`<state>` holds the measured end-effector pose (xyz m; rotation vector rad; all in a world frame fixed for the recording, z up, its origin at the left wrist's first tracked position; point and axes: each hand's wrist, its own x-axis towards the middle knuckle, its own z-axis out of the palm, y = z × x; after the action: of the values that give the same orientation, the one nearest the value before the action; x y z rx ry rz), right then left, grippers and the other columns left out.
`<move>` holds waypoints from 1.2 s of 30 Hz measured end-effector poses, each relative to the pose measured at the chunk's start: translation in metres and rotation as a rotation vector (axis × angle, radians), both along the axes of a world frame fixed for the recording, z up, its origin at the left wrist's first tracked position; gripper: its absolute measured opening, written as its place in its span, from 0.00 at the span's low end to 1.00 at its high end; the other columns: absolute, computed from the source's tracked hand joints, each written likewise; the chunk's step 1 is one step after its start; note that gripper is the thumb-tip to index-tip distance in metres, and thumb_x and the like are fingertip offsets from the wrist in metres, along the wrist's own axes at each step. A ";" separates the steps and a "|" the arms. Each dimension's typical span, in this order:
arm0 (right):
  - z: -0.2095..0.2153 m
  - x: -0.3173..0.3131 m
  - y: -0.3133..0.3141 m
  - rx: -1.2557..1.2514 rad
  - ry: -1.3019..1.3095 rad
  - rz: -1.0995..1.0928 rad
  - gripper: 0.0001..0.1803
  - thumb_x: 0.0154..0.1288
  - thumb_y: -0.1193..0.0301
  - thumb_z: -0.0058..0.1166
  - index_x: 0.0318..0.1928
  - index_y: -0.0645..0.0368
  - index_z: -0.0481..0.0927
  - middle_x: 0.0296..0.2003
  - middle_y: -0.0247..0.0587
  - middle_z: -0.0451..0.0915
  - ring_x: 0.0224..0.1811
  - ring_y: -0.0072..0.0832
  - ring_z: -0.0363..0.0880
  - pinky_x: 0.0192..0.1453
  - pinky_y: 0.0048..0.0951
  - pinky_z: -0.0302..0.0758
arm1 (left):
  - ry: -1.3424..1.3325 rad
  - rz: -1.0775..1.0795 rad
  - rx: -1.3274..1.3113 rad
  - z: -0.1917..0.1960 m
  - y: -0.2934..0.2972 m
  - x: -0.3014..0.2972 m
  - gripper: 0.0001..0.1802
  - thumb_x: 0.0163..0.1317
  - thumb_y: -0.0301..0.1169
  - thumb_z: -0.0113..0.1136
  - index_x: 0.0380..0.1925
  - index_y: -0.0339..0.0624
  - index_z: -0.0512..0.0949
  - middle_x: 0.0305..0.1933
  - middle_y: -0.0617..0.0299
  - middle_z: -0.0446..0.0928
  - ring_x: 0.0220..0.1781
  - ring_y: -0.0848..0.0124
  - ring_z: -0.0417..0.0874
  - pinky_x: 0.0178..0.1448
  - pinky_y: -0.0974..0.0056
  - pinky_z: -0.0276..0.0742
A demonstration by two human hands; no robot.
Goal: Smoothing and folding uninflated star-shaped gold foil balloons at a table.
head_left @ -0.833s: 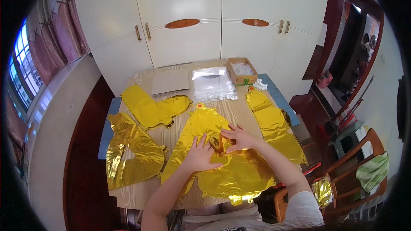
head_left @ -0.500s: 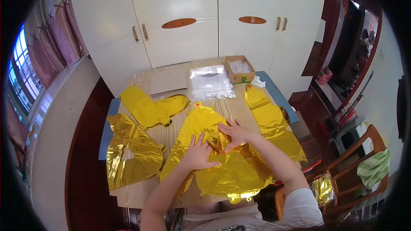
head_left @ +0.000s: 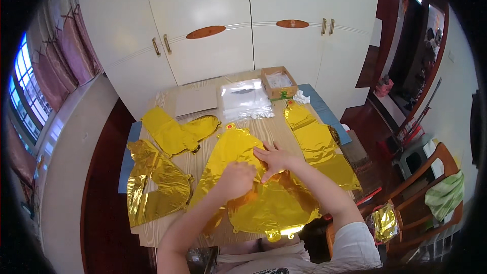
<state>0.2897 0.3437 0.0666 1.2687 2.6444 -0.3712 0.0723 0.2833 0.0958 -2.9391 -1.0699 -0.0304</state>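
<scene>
On my feed the large gold foil piece (head_left: 274,210) lies spread on the near middle of the tabletop (head_left: 264,129), laid out but, I judge, not yet smooth between the hands. I see the right hand (head_left: 276,160) splayed wide on it; the left hand (head_left: 237,178) is curled over it, fingertips hidden, so I can't tell whether it grips foil. Beyond, three other gold foil pieces (head_left: 324,148) lie flat, untouched by either hand, with clear plastic sheets (head_left: 243,97) and an open cardboard box (head_left: 282,92) farther back.
</scene>
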 end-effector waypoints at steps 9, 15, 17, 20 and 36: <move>0.000 0.002 -0.001 -0.012 -0.028 -0.009 0.73 0.36 0.28 0.63 0.75 0.58 0.47 0.77 0.39 0.44 0.79 0.50 0.32 0.76 0.61 0.37 | -0.181 -0.067 0.089 -0.033 0.015 0.014 0.19 0.60 0.37 0.56 0.51 0.46 0.79 0.57 0.67 0.79 0.51 0.67 0.77 0.52 0.57 0.69; -0.004 0.003 -0.001 -0.033 0.044 -0.015 0.74 0.35 0.29 0.64 0.75 0.57 0.44 0.77 0.40 0.44 0.79 0.49 0.35 0.76 0.61 0.37 | -0.181 -0.014 0.065 -0.041 0.031 0.009 0.26 0.62 0.46 0.56 0.56 0.45 0.76 0.63 0.66 0.74 0.54 0.64 0.75 0.56 0.54 0.67; -0.006 0.004 0.000 -0.035 0.050 -0.019 0.75 0.35 0.30 0.65 0.76 0.57 0.43 0.77 0.41 0.44 0.79 0.49 0.36 0.76 0.60 0.36 | -0.176 -0.006 0.094 -0.046 0.031 0.007 0.30 0.63 0.51 0.55 0.60 0.46 0.74 0.66 0.64 0.72 0.59 0.63 0.73 0.59 0.52 0.66; -0.001 -0.001 0.000 -0.038 0.050 -0.013 0.76 0.34 0.29 0.65 0.76 0.57 0.42 0.77 0.42 0.44 0.79 0.49 0.35 0.76 0.60 0.36 | -0.170 0.038 0.144 -0.060 0.031 0.002 0.35 0.64 0.57 0.50 0.64 0.47 0.69 0.70 0.63 0.66 0.68 0.60 0.66 0.67 0.48 0.60; -0.003 0.047 -0.244 0.618 0.941 -0.639 0.29 0.51 0.73 0.66 0.54 0.61 0.69 0.47 0.45 0.69 0.50 0.39 0.69 0.58 0.34 0.65 | -0.142 0.099 0.032 -0.065 0.023 0.004 0.39 0.64 0.63 0.45 0.71 0.57 0.60 0.76 0.60 0.57 0.77 0.53 0.53 0.75 0.36 0.45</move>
<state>0.3370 0.1001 0.0639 2.7183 3.1047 -0.2748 0.0767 0.3062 0.0303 -2.8887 -1.2192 -0.2561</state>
